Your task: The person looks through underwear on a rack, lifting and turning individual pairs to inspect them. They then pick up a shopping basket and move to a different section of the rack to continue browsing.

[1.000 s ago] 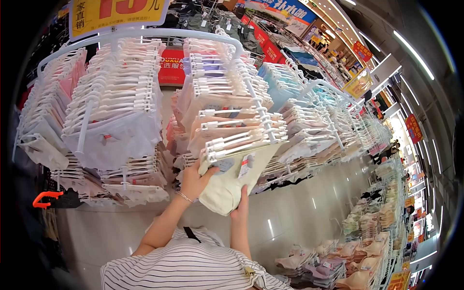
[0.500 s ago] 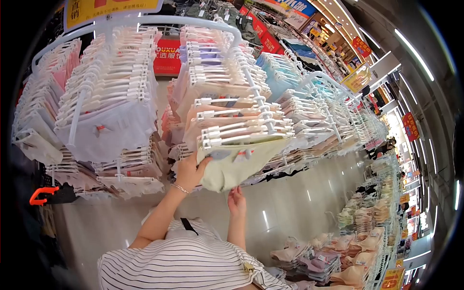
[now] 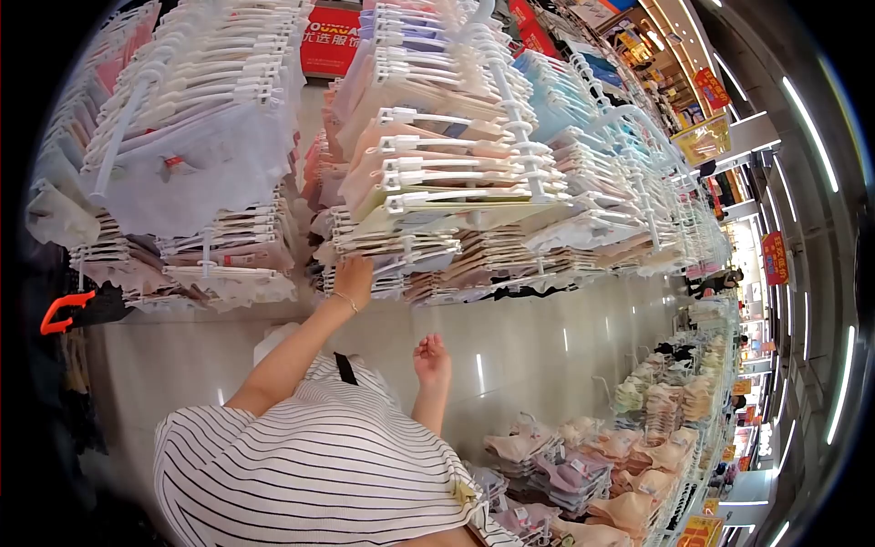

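Note:
My left hand, with a bracelet on its wrist, reaches to the lower rack row. Its bent fingers are at the left end of the white clip hangers there, and the fingertips are partly hidden. My right hand hangs in the air over the floor, palm up, fingers loosely bent and nothing in them. Above the left hand, pale green underpants hang at the front of the upper row, seen nearly edge-on. Behind them are peach underpants on similar hangers.
Lavender underpants front the neighbouring row at left. Bras fill a low rack at lower right. A red sign stands behind the rows, and an orange handle juts in at far left. Shiny floor runs between the racks.
My left hand has left the pale green underpants and moved to the lower row's hangers. My right hand has come away from their lower edge. The view has tilted downward.

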`<action>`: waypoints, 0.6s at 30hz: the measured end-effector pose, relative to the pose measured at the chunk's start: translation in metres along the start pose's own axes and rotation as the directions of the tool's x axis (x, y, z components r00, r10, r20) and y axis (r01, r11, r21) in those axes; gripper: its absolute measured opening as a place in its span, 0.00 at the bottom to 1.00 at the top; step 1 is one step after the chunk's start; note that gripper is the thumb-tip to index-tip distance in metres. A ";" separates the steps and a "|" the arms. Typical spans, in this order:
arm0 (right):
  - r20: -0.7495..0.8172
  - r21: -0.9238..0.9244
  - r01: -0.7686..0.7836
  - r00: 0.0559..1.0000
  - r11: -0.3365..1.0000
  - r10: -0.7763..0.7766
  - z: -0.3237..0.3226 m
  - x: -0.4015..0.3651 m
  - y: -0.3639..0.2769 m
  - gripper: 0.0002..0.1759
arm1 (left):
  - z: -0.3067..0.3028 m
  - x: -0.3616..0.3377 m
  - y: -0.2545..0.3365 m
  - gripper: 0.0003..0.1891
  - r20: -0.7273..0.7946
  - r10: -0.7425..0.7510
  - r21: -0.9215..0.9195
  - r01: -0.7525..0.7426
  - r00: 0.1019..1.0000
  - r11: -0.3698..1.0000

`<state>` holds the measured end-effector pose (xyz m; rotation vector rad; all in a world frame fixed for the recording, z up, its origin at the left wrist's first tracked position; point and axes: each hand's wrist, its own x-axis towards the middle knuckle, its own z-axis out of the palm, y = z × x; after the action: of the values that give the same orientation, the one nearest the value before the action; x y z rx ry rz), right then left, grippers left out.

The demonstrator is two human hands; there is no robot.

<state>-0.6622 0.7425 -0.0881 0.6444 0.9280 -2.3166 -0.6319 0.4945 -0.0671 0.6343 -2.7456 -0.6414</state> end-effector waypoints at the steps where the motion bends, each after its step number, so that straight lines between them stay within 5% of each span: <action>1: 0.023 -0.008 -0.007 1.000 1.000 0.007 0.000 -0.001 -0.001 0.15 | 0.007 0.000 0.000 0.14 0.014 -0.017 -0.019 0.017 1.000 1.000; 4: -0.066 -0.077 0.007 0.998 0.997 -0.012 0.006 -0.009 -0.003 0.14 | 0.019 -0.001 -0.001 0.12 0.020 0.072 -0.037 -0.071 0.997 0.997; 7: -0.070 -0.130 0.043 0.996 0.991 -0.053 0.004 -0.013 -0.003 0.15 | 0.012 0.000 0.005 0.11 0.325 0.096 -0.035 -0.090 0.941 0.995; 12: -0.088 -0.308 0.101 0.987 0.946 -0.134 0.003 -0.012 0.003 0.20 | 0.022 -0.016 0.001 0.11 0.253 0.176 -0.292 -0.098 0.951 0.951; 15: -0.044 -0.362 0.112 0.990 0.925 -0.137 0.000 -0.007 0.011 0.21 | -0.046 -0.022 0.031 0.12 0.469 0.117 -0.350 0.063 0.876 0.935; 18: -0.005 -0.404 0.087 0.995 0.911 -0.098 0.014 -0.010 0.017 0.22 | -0.051 -0.031 0.037 0.09 0.425 0.276 -0.294 -0.157 0.862 0.943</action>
<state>-0.6469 0.7253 -0.0805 0.4612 1.4253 -2.1026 -0.6011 0.5206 -0.0089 0.1096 -3.0156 -1.1904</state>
